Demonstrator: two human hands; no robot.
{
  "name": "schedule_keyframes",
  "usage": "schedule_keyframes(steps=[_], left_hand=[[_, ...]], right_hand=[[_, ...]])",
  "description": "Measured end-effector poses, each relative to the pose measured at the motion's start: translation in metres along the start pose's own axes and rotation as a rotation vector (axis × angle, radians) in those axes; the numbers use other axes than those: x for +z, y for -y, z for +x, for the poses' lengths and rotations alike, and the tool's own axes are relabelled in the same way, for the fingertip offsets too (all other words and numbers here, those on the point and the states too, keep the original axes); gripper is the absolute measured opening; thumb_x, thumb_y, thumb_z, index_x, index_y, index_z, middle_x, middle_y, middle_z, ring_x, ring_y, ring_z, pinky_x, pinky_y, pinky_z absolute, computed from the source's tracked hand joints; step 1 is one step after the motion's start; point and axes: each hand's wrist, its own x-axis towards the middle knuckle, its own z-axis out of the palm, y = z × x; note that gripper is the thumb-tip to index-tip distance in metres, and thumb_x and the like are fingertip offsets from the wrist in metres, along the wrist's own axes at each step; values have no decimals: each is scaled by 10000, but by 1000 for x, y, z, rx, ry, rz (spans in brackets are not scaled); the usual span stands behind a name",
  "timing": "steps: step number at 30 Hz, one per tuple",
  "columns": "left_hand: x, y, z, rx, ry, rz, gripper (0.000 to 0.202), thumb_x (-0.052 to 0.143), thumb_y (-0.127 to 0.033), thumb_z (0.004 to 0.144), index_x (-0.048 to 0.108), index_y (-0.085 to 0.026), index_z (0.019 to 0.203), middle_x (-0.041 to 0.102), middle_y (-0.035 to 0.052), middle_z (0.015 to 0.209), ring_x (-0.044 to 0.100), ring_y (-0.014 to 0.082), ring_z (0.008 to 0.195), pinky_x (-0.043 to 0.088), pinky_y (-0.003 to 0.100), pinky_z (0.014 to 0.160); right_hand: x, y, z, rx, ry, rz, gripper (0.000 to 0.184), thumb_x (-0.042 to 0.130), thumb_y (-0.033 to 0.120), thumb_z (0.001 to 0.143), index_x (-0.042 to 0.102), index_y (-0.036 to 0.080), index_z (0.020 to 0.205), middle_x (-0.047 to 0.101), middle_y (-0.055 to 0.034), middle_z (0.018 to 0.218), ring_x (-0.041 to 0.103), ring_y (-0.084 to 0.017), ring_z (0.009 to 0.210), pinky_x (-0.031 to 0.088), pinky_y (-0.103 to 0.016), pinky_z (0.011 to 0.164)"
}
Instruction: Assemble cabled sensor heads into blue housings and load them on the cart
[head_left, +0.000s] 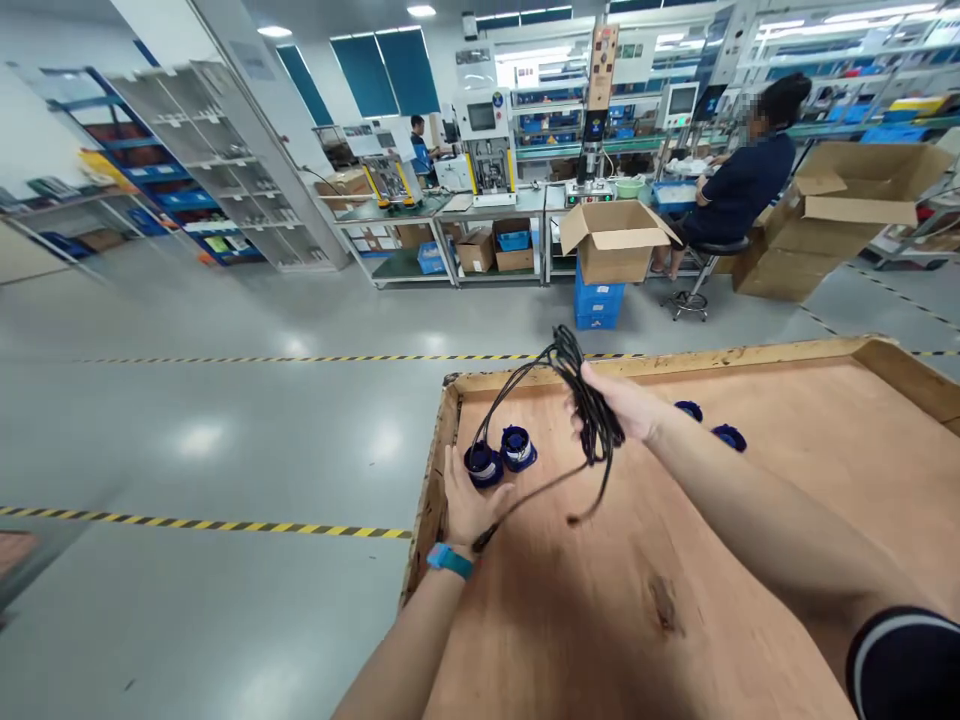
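Note:
A coiled black cable is gripped in my right hand, raised over the wooden tray. Two of its strands run left and down to a round blue fan-like part in the tray's corner. My left hand is beside that part, thumb and fingers apart; whether it touches the part I cannot tell. A second blue part sits just to the right. One loose cable end dangles below the coil, and another end lies by my left wrist.
Two more blue parts lie beyond my right forearm, one partly hidden. A raised wooden rim borders the tray. Past it stand an open cardboard box on blue crates, a seated person and workbenches with machines.

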Motion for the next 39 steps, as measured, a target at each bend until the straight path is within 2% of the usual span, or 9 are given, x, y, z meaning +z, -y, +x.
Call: schedule_keyframes(steps=[5, 9, 13, 16, 22, 30, 34, 37, 39], left_hand=[[14, -40, -1, 40, -59, 184, 1103, 648, -661, 839, 102, -82, 1603, 191, 320, 1630, 111, 406, 1559, 219, 628, 1244], [33, -58, 25, -110, 90, 284, 941, 595, -639, 882, 274, -92, 1578, 142, 310, 1648, 102, 483, 1538, 102, 770, 1185], [42, -59, 55, -199, 176, 287, 739, 533, -527, 951, 351, -156, 1564, 268, 260, 1632, 259, 470, 1498, 117, 788, 1162], [39, -49, 64, -159, 201, 251, 626, 569, -507, 933, 528, -163, 1455, 431, 238, 1552, 331, 448, 1467, 144, 756, 1180], [30, -21, 54, -11, 158, 139, 352, 606, -462, 928, 705, -199, 1140, 607, 159, 1383, 410, 371, 1437, 211, 665, 1217], [13, -16, 30, -16, -170, 101, 583, 686, -614, 838, 571, -150, 1172, 403, 272, 1484, 298, 396, 1502, 372, 605, 1176], [17, -14, 47, 77, 174, 335, 805, 739, -637, 775, 529, -210, 1424, 228, 241, 1626, 128, 520, 1519, 278, 751, 1150], [22, -4, 67, 66, 293, 371, 650, 690, -599, 834, 601, -254, 1378, 315, 219, 1594, 243, 489, 1491, 382, 677, 1122], [22, 3, 80, 68, 325, 372, 538, 656, -570, 869, 655, -248, 1300, 368, 205, 1560, 300, 454, 1466, 409, 633, 1123]], right_hand=[[-23, 52, 48, 47, -277, -97, 559, 338, 663, 1020, 529, 154, 893, 599, -26, 687, 546, -110, 515, 527, -250, 508], [-40, 80, 58, 48, -326, -621, 556, 574, 689, 926, 594, 134, 923, 625, -44, 684, 527, -121, 480, 459, -252, 460], [-40, 86, 76, 45, -76, -1303, 530, 720, 658, 821, 676, 130, 822, 633, -31, 663, 542, -130, 519, 450, -267, 541], [-23, 59, 106, -16, 151, -1606, 372, 760, 520, 826, 714, 152, 808, 667, -19, 719, 596, -166, 641, 470, -283, 659], [7, -25, 187, -187, -47, -1668, 258, 680, 330, 913, 712, 137, 1081, 727, -107, 1060, 669, -244, 941, 483, -288, 819], [8, -78, 237, -331, -93, -1581, 423, 740, 337, 873, 649, 189, 1259, 685, -145, 1200, 618, -312, 1143, 452, -405, 999], [1, -90, 217, -401, -151, -1502, 342, 608, 325, 967, 634, 186, 1279, 645, -137, 1303, 538, -304, 1272, 385, -453, 1102], [-12, -110, 170, -486, -160, -1333, 356, 398, 272, 1045, 591, 178, 1330, 639, -116, 1321, 581, -236, 1224, 439, -376, 1055], [-19, -128, 141, -587, -76, -1152, 459, 548, 376, 994, 519, 186, 1411, 617, -113, 1355, 586, -246, 1225, 461, -372, 1038]])
